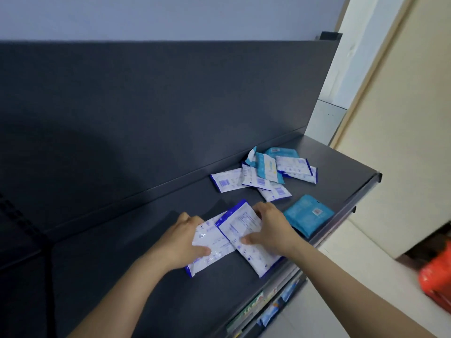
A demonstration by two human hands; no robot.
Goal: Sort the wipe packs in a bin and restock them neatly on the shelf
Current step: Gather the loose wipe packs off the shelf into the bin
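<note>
Two white wipe packs with blue edges lie overlapped on the dark shelf (pixel 151 259). My left hand (pixel 185 237) grips the lower pack (pixel 212 257) by its left end, thumb on top. My right hand (pixel 271 228) holds the upper pack (pixel 244 228) from the right, thumb pressing its face. Farther back sits a loose pile of white and teal packs (pixel 266 172). A stack of teal packs (pixel 307 213) lies just right of my right hand, near the shelf's front edge.
The shelf's dark back panel (pixel 146 106) rises behind the packs. Its front rail (pixel 341 211) runs diagonally at the right, with packaged goods on a lower shelf (pixel 266 311) below. An orange object (pixel 436 276) sits on the pale floor at the far right.
</note>
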